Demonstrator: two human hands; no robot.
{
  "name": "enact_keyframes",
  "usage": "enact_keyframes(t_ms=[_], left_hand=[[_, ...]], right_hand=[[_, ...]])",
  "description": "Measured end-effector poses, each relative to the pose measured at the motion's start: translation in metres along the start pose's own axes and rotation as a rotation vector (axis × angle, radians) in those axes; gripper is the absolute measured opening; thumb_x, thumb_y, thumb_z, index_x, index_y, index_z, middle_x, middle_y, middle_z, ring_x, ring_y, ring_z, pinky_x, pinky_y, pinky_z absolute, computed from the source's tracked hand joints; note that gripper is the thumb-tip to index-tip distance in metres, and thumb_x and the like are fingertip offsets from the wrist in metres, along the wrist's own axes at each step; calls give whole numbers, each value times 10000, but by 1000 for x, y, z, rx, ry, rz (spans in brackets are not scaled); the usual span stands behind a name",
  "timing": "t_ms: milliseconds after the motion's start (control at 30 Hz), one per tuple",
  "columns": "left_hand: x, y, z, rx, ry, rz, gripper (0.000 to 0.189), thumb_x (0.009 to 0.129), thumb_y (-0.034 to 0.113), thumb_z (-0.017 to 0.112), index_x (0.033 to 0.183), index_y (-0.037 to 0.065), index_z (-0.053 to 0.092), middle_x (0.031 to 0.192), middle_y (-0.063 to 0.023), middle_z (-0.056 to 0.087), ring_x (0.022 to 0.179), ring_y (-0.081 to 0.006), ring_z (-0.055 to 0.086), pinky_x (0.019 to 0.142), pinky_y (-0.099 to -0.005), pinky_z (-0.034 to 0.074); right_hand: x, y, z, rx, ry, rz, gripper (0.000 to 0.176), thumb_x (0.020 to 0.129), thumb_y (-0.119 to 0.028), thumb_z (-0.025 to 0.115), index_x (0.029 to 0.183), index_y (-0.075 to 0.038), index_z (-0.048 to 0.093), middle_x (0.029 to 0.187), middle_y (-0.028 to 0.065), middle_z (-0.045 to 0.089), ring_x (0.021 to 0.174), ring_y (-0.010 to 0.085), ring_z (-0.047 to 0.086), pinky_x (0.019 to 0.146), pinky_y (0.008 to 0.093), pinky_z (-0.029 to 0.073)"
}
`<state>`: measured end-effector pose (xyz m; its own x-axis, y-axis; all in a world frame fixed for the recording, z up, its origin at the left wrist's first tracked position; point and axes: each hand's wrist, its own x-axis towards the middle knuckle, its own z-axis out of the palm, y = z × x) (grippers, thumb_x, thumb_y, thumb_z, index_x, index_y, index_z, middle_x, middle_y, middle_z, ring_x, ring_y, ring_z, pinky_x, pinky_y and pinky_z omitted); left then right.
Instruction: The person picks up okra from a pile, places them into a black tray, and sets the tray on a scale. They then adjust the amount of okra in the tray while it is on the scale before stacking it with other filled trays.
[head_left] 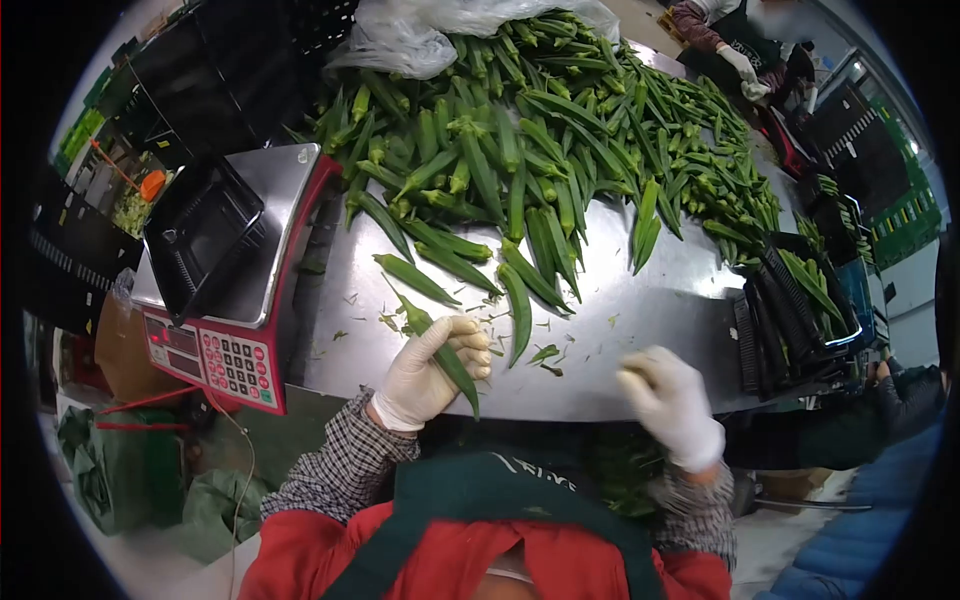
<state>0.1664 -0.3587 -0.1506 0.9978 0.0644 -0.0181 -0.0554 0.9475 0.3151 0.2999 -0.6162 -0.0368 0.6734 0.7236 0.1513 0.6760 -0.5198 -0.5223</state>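
My left hand, in a white glove, is closed around one okra pod at the front edge of the metal table. The pod's stem points up and left, its tip down toward me. To the right, my right hand, also gloved, hovers over the table edge with its fingers curled; it is slightly blurred, and whether anything is between the fingers is hidden. Several loose pods lie just beyond my left hand, in front of a large okra pile. Small green trimmings dot the metal between my hands.
A red scale at the left carries an empty black tray. Stacked black trays, one holding okra, stand at the right edge. Clear plastic covers the pile's back. Another person works at the far right.
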Motion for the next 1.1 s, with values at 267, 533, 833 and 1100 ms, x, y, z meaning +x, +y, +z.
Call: enact_keyframes(t_ms=[267, 533, 833, 1100], left_hand=[[-14, -2, 15, 197, 189, -35, 426, 982, 286, 442, 1267, -31, 450, 1196, -204, 567, 1084, -285, 583, 912, -410, 500], [5, -13, 18, -13, 198, -58, 338, 953, 194, 518, 1251, 38, 479, 1192, -143, 566, 1086, -271, 573, 936, -463, 476], [-1, -12, 5, 63, 59, 14, 415, 958, 251, 497, 1298, 16, 451, 1188, -162, 587, 1106, -292, 566, 954, -482, 455], [-1, -12, 11, 12, 28, 59, 509, 940, 288, 536, 1343, 21, 379, 1294, -176, 491, 1205, -289, 495, 1010, -474, 415]], right_hand=[[77, -21, 94, -108, -57, 120, 289, 755, -310, 724, 707, -49, 608, 650, 117, 605, 576, 270, 607, 546, 355, 486], [61, -50, 66, 155, 13, -66, 303, 767, -297, 728, 897, -42, 631, 814, 154, 625, 717, 322, 628, 640, 378, 507], [81, 14, 59, 265, 159, 187, 133, 806, -116, 657, 783, 11, 629, 662, 118, 589, 571, 189, 568, 563, 292, 466], [44, -28, 77, 253, 92, -54, 106, 773, -61, 688, 839, -26, 613, 724, 96, 574, 593, 218, 580, 541, 306, 462]])
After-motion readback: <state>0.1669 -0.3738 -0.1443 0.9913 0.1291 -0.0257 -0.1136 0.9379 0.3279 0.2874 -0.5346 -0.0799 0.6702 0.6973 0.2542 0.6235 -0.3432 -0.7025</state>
